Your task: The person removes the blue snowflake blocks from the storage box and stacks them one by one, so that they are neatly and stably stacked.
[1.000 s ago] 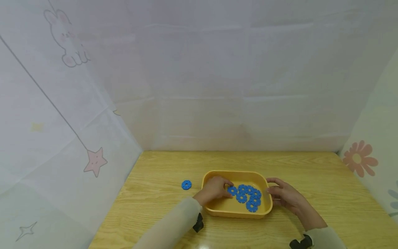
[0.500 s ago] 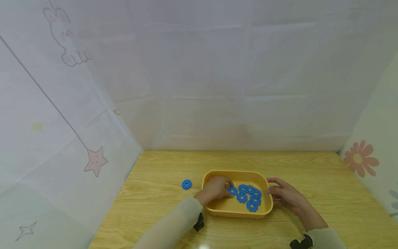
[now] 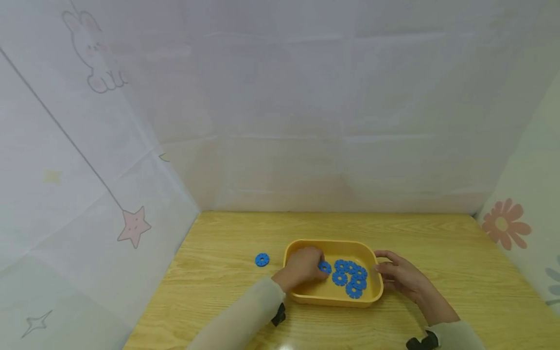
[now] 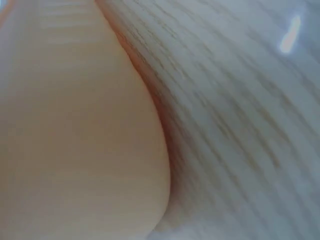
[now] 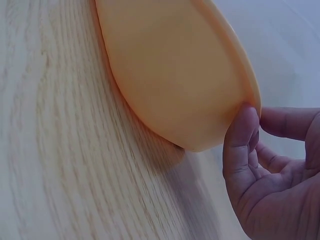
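Note:
A yellow plastic tray (image 3: 325,301) stands on the wooden table. My left hand (image 3: 304,265) reaches inside its left part, fingers and thumb curled round a blue notched interlocking disc (image 3: 325,267), partly hidden by them. Several more such discs (image 3: 340,278) lie flat in the tray's right half, some overlapping. At the right end, my right hand (image 3: 404,276) holds the tray's edge. In the right wrist view, its thumb (image 5: 245,122) presses the outer wall close to the rim, and the index finger touches the edge. Only the tray's outer wall (image 4: 85,135) fills the left wrist view; no fingers show there.
A single blue disc (image 3: 262,259) lies on the table (image 3: 210,291) left of the tray. White cloth with printed figures hangs behind the table and on both sides.
The fingers of my left hand have closed in around the nearest disc, which has shifted slightly left. My right hand and the tray stay in place.

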### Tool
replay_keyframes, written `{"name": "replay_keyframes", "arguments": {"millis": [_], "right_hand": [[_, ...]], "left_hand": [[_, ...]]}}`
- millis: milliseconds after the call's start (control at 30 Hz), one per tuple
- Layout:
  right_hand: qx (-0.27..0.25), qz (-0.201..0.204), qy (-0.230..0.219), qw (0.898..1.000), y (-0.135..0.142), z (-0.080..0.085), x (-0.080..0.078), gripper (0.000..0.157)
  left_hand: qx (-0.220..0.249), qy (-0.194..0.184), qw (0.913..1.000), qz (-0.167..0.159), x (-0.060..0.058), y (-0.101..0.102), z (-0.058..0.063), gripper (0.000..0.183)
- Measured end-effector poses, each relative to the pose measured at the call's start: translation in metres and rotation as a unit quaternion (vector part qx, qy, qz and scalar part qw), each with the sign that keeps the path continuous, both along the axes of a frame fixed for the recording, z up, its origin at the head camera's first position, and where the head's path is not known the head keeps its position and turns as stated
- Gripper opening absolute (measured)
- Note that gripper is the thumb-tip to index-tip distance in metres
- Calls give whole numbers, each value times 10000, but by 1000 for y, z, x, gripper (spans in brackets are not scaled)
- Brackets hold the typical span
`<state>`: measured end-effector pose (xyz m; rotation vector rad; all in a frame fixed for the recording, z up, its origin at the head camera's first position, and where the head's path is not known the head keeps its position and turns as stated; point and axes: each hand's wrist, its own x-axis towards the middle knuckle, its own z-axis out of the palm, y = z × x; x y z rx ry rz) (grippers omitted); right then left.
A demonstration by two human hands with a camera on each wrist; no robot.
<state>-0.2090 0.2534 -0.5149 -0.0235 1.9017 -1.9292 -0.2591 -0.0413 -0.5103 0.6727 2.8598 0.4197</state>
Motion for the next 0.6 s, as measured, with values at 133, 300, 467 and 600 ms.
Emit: {"name": "replay_keyframes", "arguments": {"millis": [133, 300, 467, 600], "right_hand": [[-60, 7, 17, 10000, 1, -1, 0, 66], [-71, -10, 1, 10000, 1, -1, 0, 66], [-49, -14, 9, 10000, 0, -1, 0, 66], [-14, -28, 4, 10000, 1, -1, -1, 65]], "left_hand": [[-285, 401, 9987, -98, 1, -1, 3, 37], [59, 446, 9989, -107, 4, -5, 14, 38], [552, 407, 9976, -116, 3, -17, 20, 41], [701, 534, 9960, -116, 4, -29, 24, 45]]}}
